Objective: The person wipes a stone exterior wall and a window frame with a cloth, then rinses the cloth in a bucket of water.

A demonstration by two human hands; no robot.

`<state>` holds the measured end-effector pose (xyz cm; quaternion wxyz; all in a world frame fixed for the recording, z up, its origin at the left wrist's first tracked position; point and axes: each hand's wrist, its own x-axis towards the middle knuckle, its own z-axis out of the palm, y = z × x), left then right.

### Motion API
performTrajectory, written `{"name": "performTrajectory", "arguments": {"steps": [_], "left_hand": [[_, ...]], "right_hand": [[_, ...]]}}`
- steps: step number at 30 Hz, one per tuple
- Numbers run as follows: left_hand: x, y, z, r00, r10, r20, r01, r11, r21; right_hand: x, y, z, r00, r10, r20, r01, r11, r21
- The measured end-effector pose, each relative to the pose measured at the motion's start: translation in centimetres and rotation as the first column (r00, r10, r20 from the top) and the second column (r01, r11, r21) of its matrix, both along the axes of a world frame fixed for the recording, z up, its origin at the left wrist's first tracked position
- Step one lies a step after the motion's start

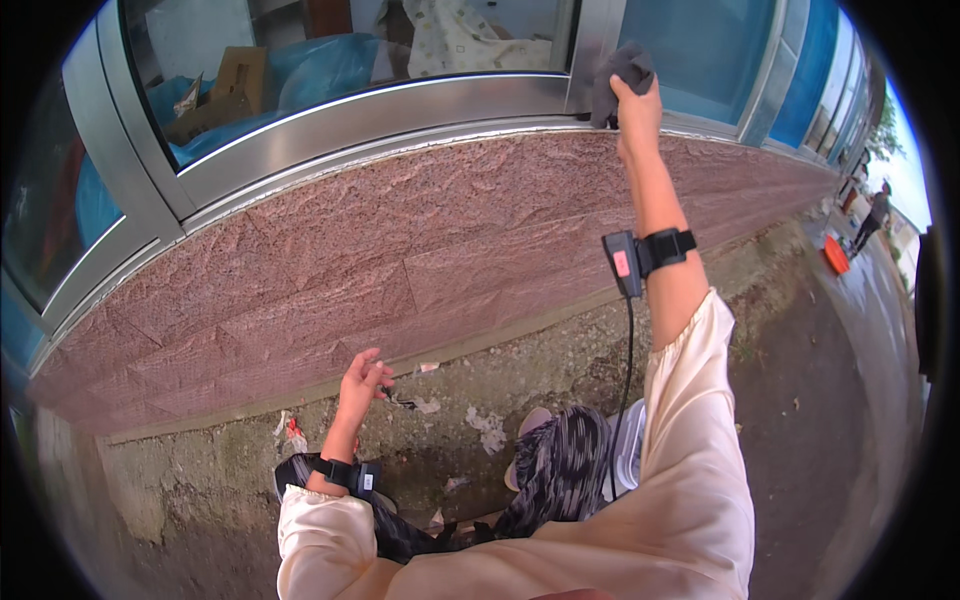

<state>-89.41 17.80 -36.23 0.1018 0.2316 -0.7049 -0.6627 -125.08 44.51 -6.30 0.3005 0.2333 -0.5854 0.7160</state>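
Observation:
Stretched out to the upper right, my right hand (637,101) grips a dark grey cloth (622,71), which lies against the metal window frame (480,101) at an upright post. The cloth's lower end hangs at the sill, just above the pink stone wall (420,202). My left hand (365,379) is held low in front of the wall, its fingers apart and slightly bent, with nothing seen in it. Behind the window glass (315,67) are a cardboard box, blue plastic sheeting and a patterned cloth. Both forearms wear black straps with small devices.
A white plastic tub (632,442) stands beside my right leg. Bits of litter (294,431) lie on the rough concrete strip (487,390) below the wall. Far to the right, another person (876,214) stands near an orange basin (836,255) on the pavement. A cable hangs from my right forearm.

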Motion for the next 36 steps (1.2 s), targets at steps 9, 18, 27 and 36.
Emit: {"name": "performTrajectory", "arguments": {"steps": [9,18,27,36], "left_hand": [[3.1,-1.1,2.6,0.999,0.024,-0.025,-0.023,0.999,0.045],[6.3,-0.2,5.3,0.99,-0.072,-0.118,0.073,0.997,0.004],[8.1,-1.0,7.4,0.987,-0.021,-0.157,0.024,0.999,0.021],[8.0,-0.7,7.6,0.983,-0.05,-0.175,0.056,0.998,0.03]], "right_hand": [[1.2,-4.5,-6.4,0.804,-0.41,-0.43,0.594,0.583,0.554],[5.3,-6.1,-6.3,0.772,-0.194,-0.605,0.63,0.361,0.688],[4.7,-6.4,-6.4,0.754,-0.539,-0.377,0.639,0.467,0.611],[9.1,-11.9,-4.9,0.773,-0.262,-0.578,0.63,0.421,0.652]]}}
